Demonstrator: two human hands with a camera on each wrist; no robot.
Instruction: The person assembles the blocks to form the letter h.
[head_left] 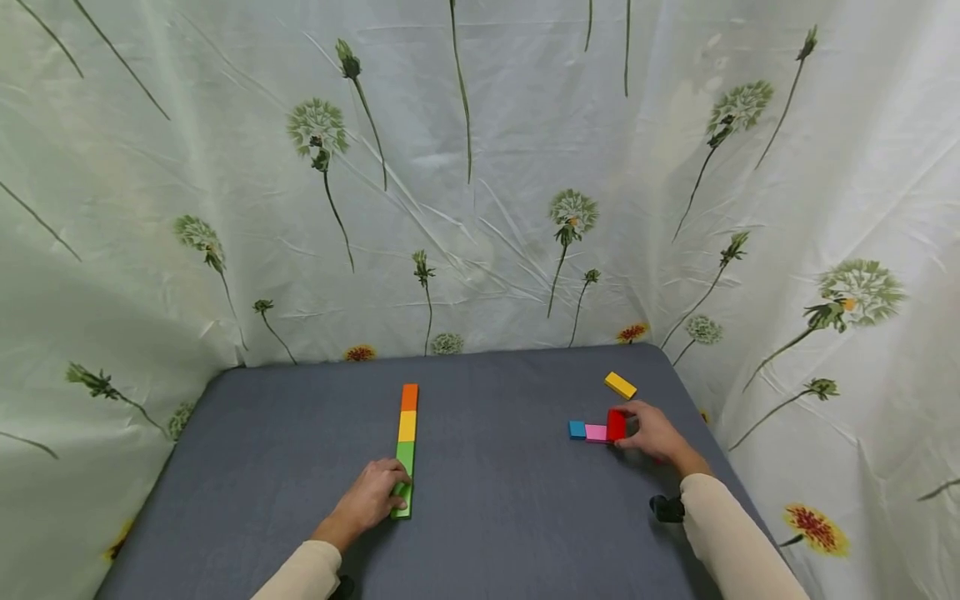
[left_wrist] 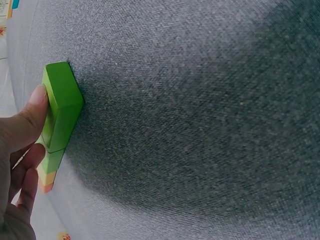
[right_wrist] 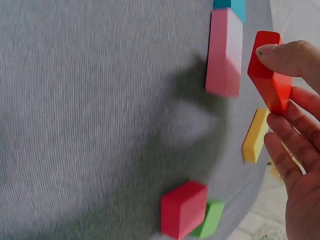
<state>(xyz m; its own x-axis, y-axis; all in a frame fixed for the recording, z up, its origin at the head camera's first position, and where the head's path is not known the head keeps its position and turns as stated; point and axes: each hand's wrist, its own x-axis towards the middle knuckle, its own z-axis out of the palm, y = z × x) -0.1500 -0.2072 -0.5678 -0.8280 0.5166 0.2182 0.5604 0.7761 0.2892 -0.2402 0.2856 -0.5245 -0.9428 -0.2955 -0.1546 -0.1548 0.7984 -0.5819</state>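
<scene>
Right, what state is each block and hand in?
Block row: lined up end to end
Left hand: touching the row's near end
Red block: held, apparently lifted
Right hand: gripping red block
Blue block: end to end with pink block
Pink block: unheld
Loose yellow block: lying apart
Crimson block: unheld
Loose green block: partly hidden by it

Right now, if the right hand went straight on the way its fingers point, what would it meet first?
Probably the pink block, just beyond the red block the right hand holds; the red block looks raised, so it might pass over instead.
</scene>
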